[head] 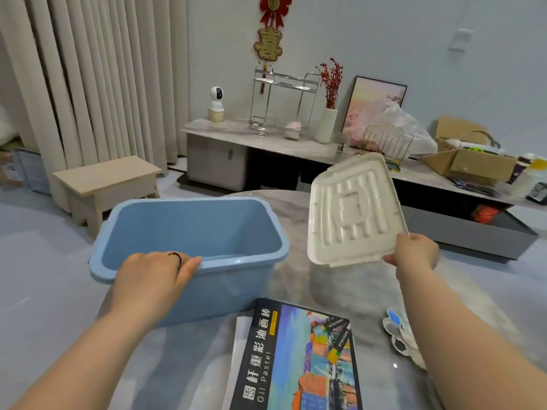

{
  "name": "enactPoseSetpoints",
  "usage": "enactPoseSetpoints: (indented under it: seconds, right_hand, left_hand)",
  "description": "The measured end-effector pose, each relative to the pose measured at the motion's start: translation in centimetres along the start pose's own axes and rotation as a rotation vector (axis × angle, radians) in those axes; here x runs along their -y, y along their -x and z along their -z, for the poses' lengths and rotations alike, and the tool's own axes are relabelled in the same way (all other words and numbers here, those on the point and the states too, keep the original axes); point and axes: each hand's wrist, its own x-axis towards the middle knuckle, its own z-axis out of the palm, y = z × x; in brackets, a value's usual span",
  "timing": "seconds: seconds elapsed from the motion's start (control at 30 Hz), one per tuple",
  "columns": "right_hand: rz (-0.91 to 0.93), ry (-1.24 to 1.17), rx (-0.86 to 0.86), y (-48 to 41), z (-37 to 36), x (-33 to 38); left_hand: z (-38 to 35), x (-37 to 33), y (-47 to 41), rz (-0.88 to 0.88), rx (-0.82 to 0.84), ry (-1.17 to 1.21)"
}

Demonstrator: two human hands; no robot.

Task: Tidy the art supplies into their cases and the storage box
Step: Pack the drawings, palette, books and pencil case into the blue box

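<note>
- Left hand (154,276) is on the near rim of the blue storage box (189,204), grip curled over the edge.
- The box stands open-topped on the left of the desk (325,288).
- Right hand (414,253) holds the white lid (355,211) up in the air, right of the box, grip pinched on its near corner (ribbed face tilted toward us).
- The oil pastel case (299,359) lies flat at the near edge, between both forearms, on white paper (240,335).
- A paint palette (395,328) lies near right, half hidden by the right forearm.
</note>
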Motion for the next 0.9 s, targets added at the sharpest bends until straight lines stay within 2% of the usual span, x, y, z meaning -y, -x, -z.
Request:
enactPoseSetpoints:
  seconds: [0.07,0.1,0.23,0.4,0.5,0.57,0.7,0.8,0.83,0.9]
  right_hand:
    - [-0.252,-0.237,-0.014,-0.7,0.1,-2.9]
    - [-0.321,-0.331,-0.014,-0.9,-0.1,-4.0]
    - [-0.436,-0.505,0.062,-0.6,-1.7,-7.7]
    - [-0.504,-0.505,0.160,-1.0,-3.8,-10.3]
    - [-0.506,-0.368,0.233,-1.0,-4.2,-10.9]
    - [-0.466,-0.245,0.251,-1.1,-4.4,-10.9]
    - [-0.266,0.219,0.328,-1.0,-4.3,-10.0]
    - [-0.075,0.511,0.284,-0.1,-3.7,-9.2]
    - [-0.001,0.512,0.261,0.7,-3.4,-8.4]
    - [0.198,0.354,0.200,2.7,-2.9,-6.3]
  left_hand:
    - [0.0,-0.5,-0.1,0.035,0.049,-0.091]
    - [-0.2,-0.5,-0.2,0.046,0.043,-0.118]
    - [-0.7,-0.6,-0.5,0.035,0.080,-0.204]
    - [-1.2,-0.4,-0.5,0.020,0.042,-0.200]
    - [-1.4,-0.4,0.1,0.028,0.009,-0.137]
    - [-1.5,-0.4,0.8,0.024,-0.039,-0.067]
    - [-1.2,-0.6,2.2,-0.014,-0.080,0.047]
    - [-1.1,-0.8,3.4,-0.094,-0.046,-0.038]
    - [-1.0,-1.1,3.8,-0.104,-0.066,-0.052]
    - [-1.3,-1.6,4.5,-0.088,-0.105,-0.009]
